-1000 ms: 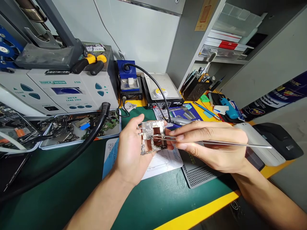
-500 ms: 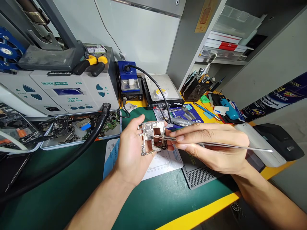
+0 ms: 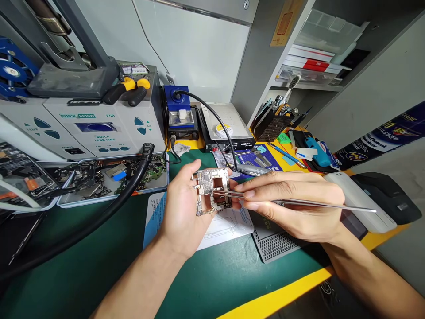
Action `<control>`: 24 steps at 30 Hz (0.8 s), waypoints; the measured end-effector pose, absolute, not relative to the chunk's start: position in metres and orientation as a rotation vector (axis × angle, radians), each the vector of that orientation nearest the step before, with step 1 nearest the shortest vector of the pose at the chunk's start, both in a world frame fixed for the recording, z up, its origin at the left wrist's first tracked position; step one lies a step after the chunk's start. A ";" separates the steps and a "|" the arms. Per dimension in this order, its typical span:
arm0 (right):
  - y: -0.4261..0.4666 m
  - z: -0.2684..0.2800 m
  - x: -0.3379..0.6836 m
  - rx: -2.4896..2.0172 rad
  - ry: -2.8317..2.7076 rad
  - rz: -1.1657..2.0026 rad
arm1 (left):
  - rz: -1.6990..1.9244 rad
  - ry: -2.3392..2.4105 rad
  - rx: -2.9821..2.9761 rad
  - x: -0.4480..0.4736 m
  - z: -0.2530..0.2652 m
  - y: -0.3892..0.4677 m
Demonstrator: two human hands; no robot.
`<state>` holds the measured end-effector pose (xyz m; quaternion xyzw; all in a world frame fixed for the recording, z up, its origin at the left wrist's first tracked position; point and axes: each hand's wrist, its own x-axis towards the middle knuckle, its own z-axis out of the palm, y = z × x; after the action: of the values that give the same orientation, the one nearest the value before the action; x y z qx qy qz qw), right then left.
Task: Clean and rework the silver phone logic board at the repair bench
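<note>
A small circuit board (image 3: 206, 182) with square cut-outs rests in my left hand (image 3: 182, 208). My left thumb is along its left edge, and the fingertips come round behind to its right side. My right hand (image 3: 292, 201) pinches a pair of thin metal tweezers (image 3: 312, 204) and also has a grey soldering iron handle (image 3: 253, 170) lying against its fingers. The tweezers' tips are over the middle of the board, between the cut-outs; whether they touch it I cannot tell. The iron's tip is hidden.
A hot air station (image 3: 99, 128) stands at the left, its black hose (image 3: 109, 217) curving across the green mat (image 3: 99, 266). A tray of scrap boards (image 3: 142, 177) lies before it. Behind are a soldering stand (image 3: 181, 117) and a pen holder (image 3: 270, 126). A perforated grey plate (image 3: 275, 246) sits at right.
The tweezers' tips have shifted slightly down and to the right over the board. My left hand holds the board almost still.
</note>
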<state>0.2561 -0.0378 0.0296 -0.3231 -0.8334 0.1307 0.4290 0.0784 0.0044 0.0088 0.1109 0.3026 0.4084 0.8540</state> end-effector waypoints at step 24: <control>-0.038 0.029 0.257 -0.806 -2.088 0.335 | 0.859 0.648 0.239 0.078 0.010 0.004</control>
<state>0.2568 -0.0377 0.0295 -0.3224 -0.8351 0.1340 0.4251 0.0780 0.0036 0.0095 0.1137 0.3076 0.4081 0.8520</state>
